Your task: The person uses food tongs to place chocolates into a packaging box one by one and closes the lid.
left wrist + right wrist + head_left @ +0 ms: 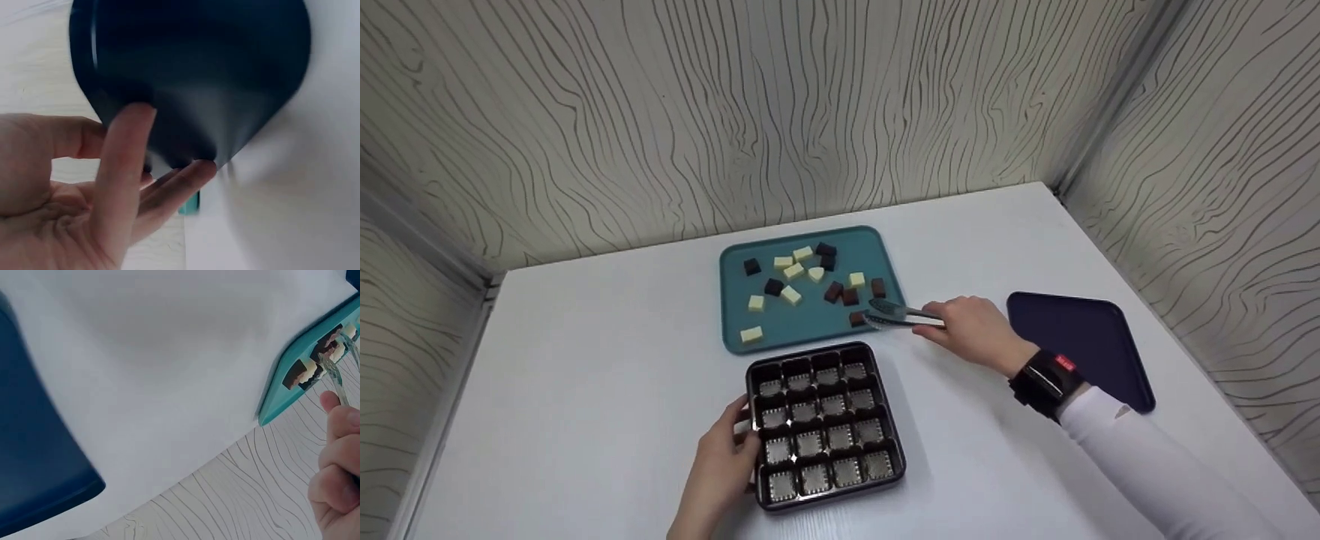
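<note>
My right hand point(979, 334) grips a pair of tongs point(919, 319). The tongs' tips spread around a brown chocolate piece point(858, 319) near the front right corner of a teal tray point(810, 322). White, brown and dark chocolate pieces lie scattered over that tray. At the front, my left hand point(724, 454) holds the left side of a black compartment box point(825, 427), its thumb at the rim. Frilled liners sit in the box's square compartments, with no chocolates in them. The left wrist view shows thumb and fingers point(177, 191) against the dark box wall point(191, 73).
A dark blue tray point(1080, 345) lies on the white table point(585, 375), to the right beside my right forearm. Wood-grain patterned panels point(780, 112) stand behind the table and along its sides.
</note>
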The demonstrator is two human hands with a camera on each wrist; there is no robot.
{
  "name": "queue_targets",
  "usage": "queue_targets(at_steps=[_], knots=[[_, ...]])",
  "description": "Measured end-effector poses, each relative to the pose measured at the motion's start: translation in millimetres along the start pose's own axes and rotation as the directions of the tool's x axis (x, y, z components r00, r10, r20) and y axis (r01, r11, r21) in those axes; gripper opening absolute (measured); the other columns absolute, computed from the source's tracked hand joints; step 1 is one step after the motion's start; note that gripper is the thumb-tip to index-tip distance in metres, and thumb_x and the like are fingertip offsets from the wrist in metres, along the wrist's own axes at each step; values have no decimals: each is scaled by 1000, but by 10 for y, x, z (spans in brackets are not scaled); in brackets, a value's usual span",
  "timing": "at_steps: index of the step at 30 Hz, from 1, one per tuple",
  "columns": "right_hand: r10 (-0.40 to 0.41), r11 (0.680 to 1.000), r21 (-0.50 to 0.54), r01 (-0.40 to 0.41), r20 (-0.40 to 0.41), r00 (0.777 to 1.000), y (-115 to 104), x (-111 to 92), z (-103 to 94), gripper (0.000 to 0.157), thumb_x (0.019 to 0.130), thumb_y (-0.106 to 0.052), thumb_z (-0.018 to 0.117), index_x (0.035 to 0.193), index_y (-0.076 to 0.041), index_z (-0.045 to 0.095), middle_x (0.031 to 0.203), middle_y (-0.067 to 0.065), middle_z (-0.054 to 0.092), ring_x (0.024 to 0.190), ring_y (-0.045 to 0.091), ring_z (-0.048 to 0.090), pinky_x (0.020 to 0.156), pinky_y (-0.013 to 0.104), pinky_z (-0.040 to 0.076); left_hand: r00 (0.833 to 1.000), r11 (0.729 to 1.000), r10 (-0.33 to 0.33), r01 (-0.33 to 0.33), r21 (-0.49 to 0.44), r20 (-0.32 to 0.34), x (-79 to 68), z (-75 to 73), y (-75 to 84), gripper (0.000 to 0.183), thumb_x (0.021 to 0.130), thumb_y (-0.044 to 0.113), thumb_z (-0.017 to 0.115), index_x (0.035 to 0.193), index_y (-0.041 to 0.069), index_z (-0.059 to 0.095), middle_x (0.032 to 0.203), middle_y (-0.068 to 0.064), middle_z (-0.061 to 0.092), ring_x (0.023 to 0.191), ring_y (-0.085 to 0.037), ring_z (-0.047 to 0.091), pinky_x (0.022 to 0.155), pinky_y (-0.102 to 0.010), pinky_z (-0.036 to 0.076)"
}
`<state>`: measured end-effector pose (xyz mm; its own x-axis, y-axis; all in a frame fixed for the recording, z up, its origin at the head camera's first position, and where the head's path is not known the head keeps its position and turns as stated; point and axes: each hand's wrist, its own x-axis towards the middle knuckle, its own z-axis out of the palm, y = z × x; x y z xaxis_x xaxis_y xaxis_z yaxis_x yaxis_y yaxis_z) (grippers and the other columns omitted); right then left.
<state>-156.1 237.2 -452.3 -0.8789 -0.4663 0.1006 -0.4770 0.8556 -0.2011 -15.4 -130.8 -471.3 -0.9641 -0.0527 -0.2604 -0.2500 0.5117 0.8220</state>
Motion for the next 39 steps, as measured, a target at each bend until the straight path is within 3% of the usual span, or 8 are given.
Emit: queue_targets(at_steps=[8, 15, 25, 31, 39], knots=[[29, 999, -17, -28, 68, 997, -118, 199, -76, 36, 100, -38, 70, 102, -3, 80, 75, 8, 75, 62, 18, 60, 57, 32, 45, 997, 999, 50, -51, 10, 54, -7, 95, 53, 61, 100, 7, 55, 158, -4, 39, 149, -34, 57, 126, -50, 67, 107, -60, 55], [20, 999, -38, -16, 106, 994, -169, 314, -197, 35, 100, -36, 71, 79, -9, 72, 64, 2, 64, 57, 16, 52, 55, 29, 37, 989, 993, 119, -120, 7, 85, -2, 162, 74, 62, 102, 9, 55, 160, -5, 35, 147, -35, 58, 133, -49, 62, 110, -61, 51], [18, 996, -87, -4, 157, 987, -303, 369, -293, 38, 98, -40, 72, 77, -9, 75, 69, 7, 71, 62, 23, 63, 59, 41, 50, 988, 990, 133, -137, 39, 81, -8, 175, 61, 63, 102, 8, 53, 160, -7, 33, 146, -36, 58, 134, -50, 60, 111, -62, 51], [42, 992, -127, -22, 161, 986, -378, 467, -279, 47, 97, -43, 73, 67, -9, 61, 60, -3, 47, 57, 15, 42, 53, 30, 31, 989, 991, 124, -127, 38, 79, -1, 152, 51, 63, 104, 10, 53, 161, -5, 33, 146, -35, 59, 127, -45, 67, 105, -58, 55], [55, 989, -144, -26, 204, 977, -459, 560, -341, 52, 96, -41, 74, 60, -15, 46, 59, -4, 44, 56, 14, 41, 53, 29, 34, 989, 989, 128, -133, 61, 73, 11, 159, 47, 62, 103, 9, 52, 160, -6, 34, 141, -32, 65, 121, -37, 71, 98, -54, 57]])
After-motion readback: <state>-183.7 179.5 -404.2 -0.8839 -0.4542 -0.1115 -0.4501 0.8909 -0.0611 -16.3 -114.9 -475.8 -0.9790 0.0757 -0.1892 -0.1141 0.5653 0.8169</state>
